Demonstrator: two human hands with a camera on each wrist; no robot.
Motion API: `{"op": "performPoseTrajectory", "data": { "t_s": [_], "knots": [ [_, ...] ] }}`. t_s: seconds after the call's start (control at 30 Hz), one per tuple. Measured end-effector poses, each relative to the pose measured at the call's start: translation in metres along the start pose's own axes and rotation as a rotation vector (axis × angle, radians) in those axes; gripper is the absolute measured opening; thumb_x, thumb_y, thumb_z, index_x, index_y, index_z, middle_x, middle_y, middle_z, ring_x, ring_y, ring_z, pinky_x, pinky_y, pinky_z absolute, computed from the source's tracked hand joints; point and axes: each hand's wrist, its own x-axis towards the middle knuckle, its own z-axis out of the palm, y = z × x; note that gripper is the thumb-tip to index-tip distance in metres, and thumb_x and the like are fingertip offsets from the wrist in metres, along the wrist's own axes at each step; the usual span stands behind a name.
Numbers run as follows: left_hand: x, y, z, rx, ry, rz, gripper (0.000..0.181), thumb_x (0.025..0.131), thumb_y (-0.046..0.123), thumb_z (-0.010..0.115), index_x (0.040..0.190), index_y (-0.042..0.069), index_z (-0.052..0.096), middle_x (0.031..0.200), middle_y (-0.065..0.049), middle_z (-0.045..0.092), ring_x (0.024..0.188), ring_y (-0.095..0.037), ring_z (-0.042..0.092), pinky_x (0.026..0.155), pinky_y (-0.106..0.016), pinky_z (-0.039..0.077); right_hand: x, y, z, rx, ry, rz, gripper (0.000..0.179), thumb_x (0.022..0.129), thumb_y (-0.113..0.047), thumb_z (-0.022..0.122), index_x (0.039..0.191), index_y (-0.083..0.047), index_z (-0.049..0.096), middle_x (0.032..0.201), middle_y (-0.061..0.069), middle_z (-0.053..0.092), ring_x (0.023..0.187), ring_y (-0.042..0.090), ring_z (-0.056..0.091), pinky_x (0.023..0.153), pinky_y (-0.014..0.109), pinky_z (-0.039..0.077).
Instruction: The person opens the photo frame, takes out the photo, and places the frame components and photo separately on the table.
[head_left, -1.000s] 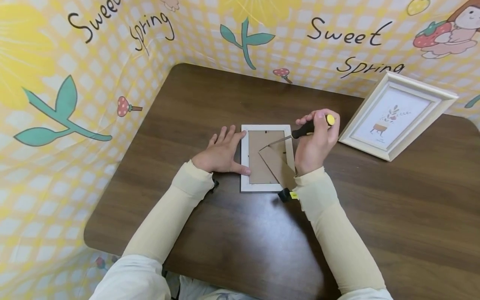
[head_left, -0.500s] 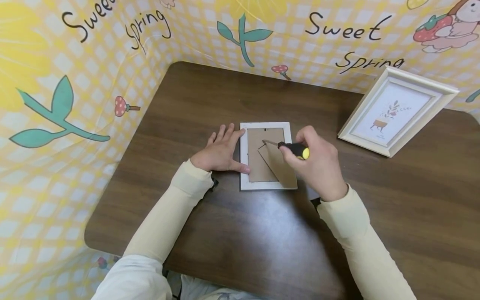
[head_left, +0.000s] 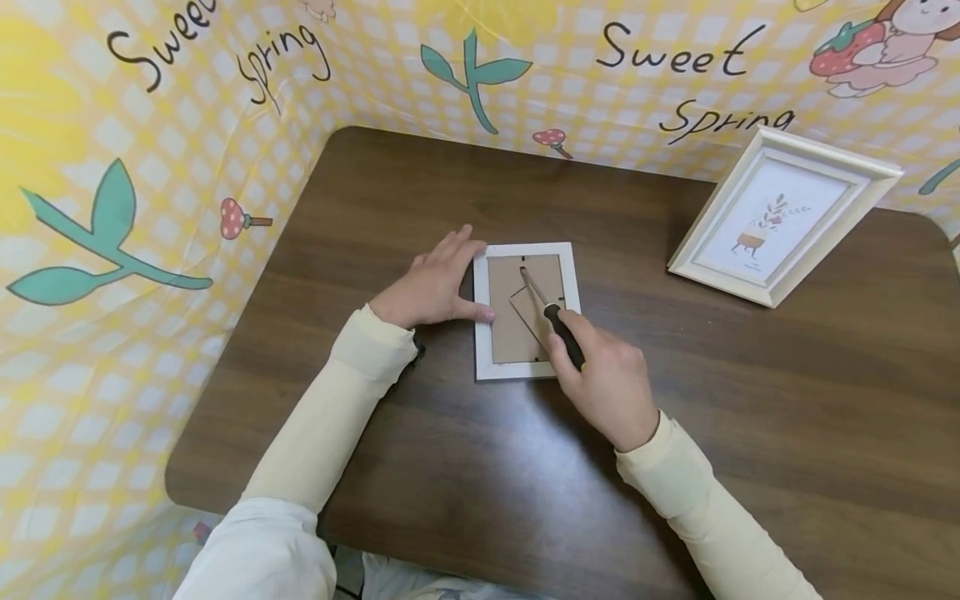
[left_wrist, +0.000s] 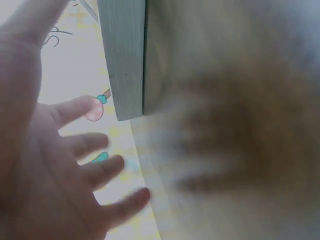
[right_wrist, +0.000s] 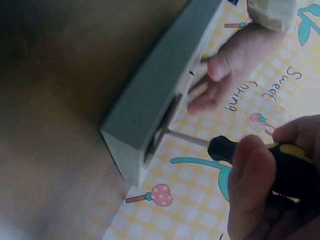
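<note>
A small white photo frame lies face down on the table, its brown backing board facing up. Small dark tabs sit along the inner edges. A folded stand flap lies on the board, partly covered by my right hand. That hand grips a black-and-yellow screwdriver, whose tip is just below the top tab. My left hand rests at the frame's left side, thumb and index finger on the rim, fingers spread. In the right wrist view the screwdriver meets the frame near its end.
A larger cream picture frame with a plant print stands upright at the back right of the dark wooden table. A yellow checked cloth hangs along the back and left sides.
My right hand has swung from the frame's right side to its lower right. The screwdriver tip has moved from the stand flap up to the top tab. My left hand stays at the frame.
</note>
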Motion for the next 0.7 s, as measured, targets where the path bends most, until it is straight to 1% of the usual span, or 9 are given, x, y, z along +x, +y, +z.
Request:
{"op": "performPoseTrajectory", "data": {
  "t_s": [0.07, 0.13, 0.2, 0.27, 0.33, 0.47, 0.53, 0.6, 0.7],
  "knots": [
    [0.005, 0.001, -0.003, -0.001, -0.010, 0.032, 0.115, 0.077, 0.059, 0.082, 0.162, 0.017, 0.019, 0.169, -0.007, -0.003, 0.153, -0.028, -0.003, 0.114, -0.066, 0.011, -0.001, 0.000, 0.003, -0.016, 0.008, -0.007, 0.028, 0.096, -0.019, 0.065, 0.118, -0.004, 0.070, 0.079, 0.018, 0.071, 0.064, 0.037, 0.068, 0.054, 0.054, 0.051],
    [0.010, 0.004, -0.005, 0.015, -0.057, 0.042, 0.119, 0.076, 0.060, 0.082, 0.164, 0.020, 0.013, 0.169, -0.004, -0.007, 0.153, -0.028, -0.005, 0.115, -0.064, 0.008, -0.002, 0.000, 0.006, -0.033, 0.014, -0.021, 0.029, 0.097, -0.020, 0.063, 0.120, -0.004, 0.070, 0.073, 0.017, 0.069, 0.059, 0.035, 0.065, 0.051, 0.053, 0.050],
    [0.014, 0.008, -0.006, 0.049, -0.119, 0.032, 0.123, 0.075, 0.062, 0.082, 0.164, 0.022, 0.007, 0.168, -0.003, -0.010, 0.153, -0.029, -0.004, 0.116, -0.062, 0.008, -0.002, -0.001, 0.008, -0.050, 0.016, -0.035, 0.031, 0.098, -0.021, 0.062, 0.122, -0.004, 0.070, 0.067, 0.015, 0.065, 0.054, 0.034, 0.061, 0.047, 0.052, 0.048],
    [0.016, 0.010, -0.006, 0.093, -0.171, 0.006, 0.126, 0.074, 0.065, 0.080, 0.164, 0.022, 0.002, 0.168, -0.003, -0.012, 0.153, -0.031, -0.003, 0.117, -0.060, 0.009, -0.002, -0.002, 0.011, -0.064, 0.017, -0.047, 0.032, 0.099, -0.022, 0.061, 0.123, -0.003, 0.070, 0.064, 0.014, 0.062, 0.050, 0.032, 0.058, 0.045, 0.051, 0.047],
    [0.016, 0.012, -0.005, 0.137, -0.205, -0.016, 0.128, 0.075, 0.067, 0.079, 0.164, 0.022, -0.001, 0.168, -0.003, -0.013, 0.153, -0.031, -0.003, 0.118, -0.058, 0.009, -0.002, -0.003, 0.014, -0.070, 0.022, -0.054, 0.032, 0.099, -0.022, 0.061, 0.123, -0.003, 0.070, 0.061, 0.012, 0.059, 0.047, 0.030, 0.055, 0.043, 0.051, 0.045],
    [0.015, 0.012, -0.004, 0.164, -0.199, -0.026, 0.129, 0.075, 0.067, 0.078, 0.164, 0.021, -0.003, 0.168, -0.003, -0.011, 0.153, -0.031, -0.002, 0.118, -0.056, 0.010, 0.000, -0.005, 0.018, -0.073, 0.035, -0.052, 0.032, 0.099, -0.023, 0.061, 0.122, -0.003, 0.071, 0.060, 0.012, 0.059, 0.046, 0.031, 0.056, 0.042, 0.052, 0.045],
    [0.015, 0.012, -0.003, 0.160, -0.191, -0.022, 0.129, 0.075, 0.068, 0.078, 0.164, 0.021, -0.002, 0.168, -0.003, -0.010, 0.153, -0.031, -0.002, 0.118, -0.057, 0.010, 0.000, -0.007, 0.019, -0.076, 0.036, -0.049, 0.031, 0.100, -0.022, 0.060, 0.121, -0.002, 0.070, 0.065, 0.015, 0.064, 0.050, 0.033, 0.060, 0.044, 0.053, 0.046],
    [0.016, 0.012, -0.003, 0.156, -0.189, -0.017, 0.129, 0.075, 0.068, 0.077, 0.164, 0.021, -0.003, 0.169, -0.003, -0.010, 0.153, -0.032, -0.002, 0.118, -0.057, 0.009, 0.000, -0.008, 0.021, -0.089, 0.023, -0.046, 0.032, 0.100, -0.023, 0.060, 0.122, -0.002, 0.069, 0.074, 0.018, 0.068, 0.055, 0.036, 0.063, 0.046, 0.053, 0.048],
    [0.017, 0.012, -0.001, 0.153, -0.186, -0.008, 0.129, 0.075, 0.069, 0.077, 0.164, 0.021, -0.003, 0.169, -0.003, -0.008, 0.153, -0.032, -0.003, 0.118, -0.057, 0.009, -0.002, -0.012, 0.024, -0.119, -0.026, -0.048, 0.035, 0.101, -0.025, 0.058, 0.125, 0.000, 0.067, 0.073, 0.019, 0.068, 0.056, 0.035, 0.064, 0.044, 0.051, 0.049]
  ]
}}
